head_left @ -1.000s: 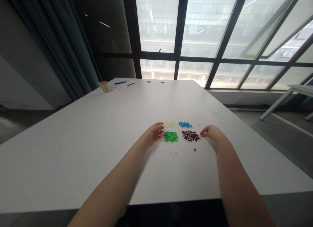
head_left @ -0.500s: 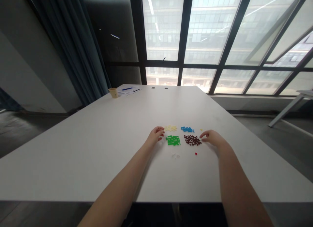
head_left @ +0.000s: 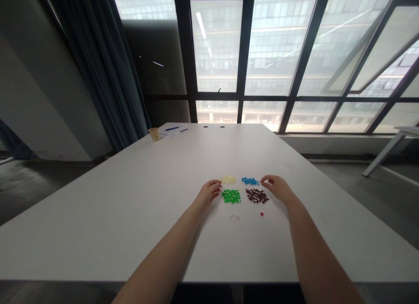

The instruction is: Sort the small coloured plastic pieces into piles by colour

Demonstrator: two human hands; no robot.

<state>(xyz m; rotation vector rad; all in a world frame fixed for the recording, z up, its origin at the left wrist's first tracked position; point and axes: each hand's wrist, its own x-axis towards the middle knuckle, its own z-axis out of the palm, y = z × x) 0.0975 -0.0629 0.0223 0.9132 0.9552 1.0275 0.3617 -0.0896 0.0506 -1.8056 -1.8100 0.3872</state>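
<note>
My left hand [head_left: 210, 191] rests on the table, fingers loosely bent and slightly apart, beside a pile of small green pieces [head_left: 231, 196]. Just beyond its fingertips lie pale yellow pieces [head_left: 228, 180]. My right hand [head_left: 275, 186] is at the right end of a small pile of blue pieces [head_left: 250, 181], thumb and fingers brought together; anything between them is too small to make out. Dark brown pieces [head_left: 257, 196] are spread below that hand. Closer to me are a single red piece [head_left: 262, 214] and a few clear or white pieces [head_left: 235, 217].
The white table [head_left: 131, 225] extends to the windows. At its far left stand a tan cup [head_left: 154, 134] and papers [head_left: 178, 130] with a blue pen [head_left: 172, 128]. Two dark round spots [head_left: 222, 127] mark the far end. A white-legged table [head_left: 384, 153] stands at right.
My right hand has moved left and slightly away, from the brown pile to the blue one. The lone yellow piece beside it no longer shows. My left hand stays put; the view has tilted up.
</note>
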